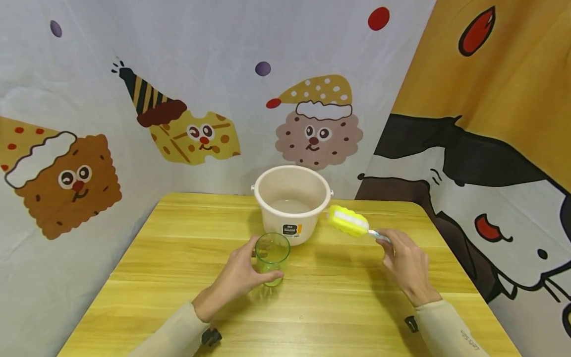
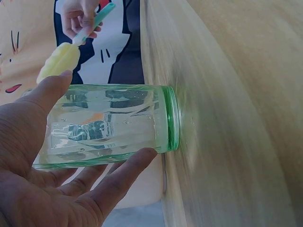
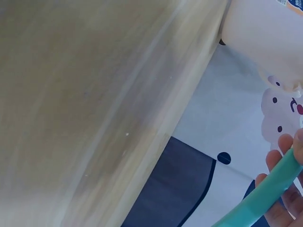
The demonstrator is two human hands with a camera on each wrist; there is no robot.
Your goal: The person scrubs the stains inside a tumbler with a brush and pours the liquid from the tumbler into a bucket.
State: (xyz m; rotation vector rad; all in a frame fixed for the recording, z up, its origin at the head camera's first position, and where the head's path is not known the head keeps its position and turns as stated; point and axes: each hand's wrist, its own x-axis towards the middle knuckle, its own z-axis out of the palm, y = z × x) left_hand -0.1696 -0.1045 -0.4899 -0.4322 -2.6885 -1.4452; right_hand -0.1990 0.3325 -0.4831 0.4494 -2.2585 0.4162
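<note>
A green-tinted clear glass (image 1: 273,255) stands upright on the table in front of the bucket. The left hand (image 1: 243,272) is curved around its left side, thumb in front and fingers behind; the left wrist view shows the glass (image 2: 109,125) within that hand (image 2: 52,161). To the right, the right hand (image 1: 406,263) pinches the handle of a sponge brush (image 1: 348,221) with a yellow and white head, held above the table. In the right wrist view the fingers grip its teal handle (image 3: 265,196).
A cream bucket (image 1: 290,223) stands near the back edge of the wooden table (image 1: 187,258), just behind the glass and left of the brush head. A printed curtain (image 1: 209,49) hangs behind the table and along its sides.
</note>
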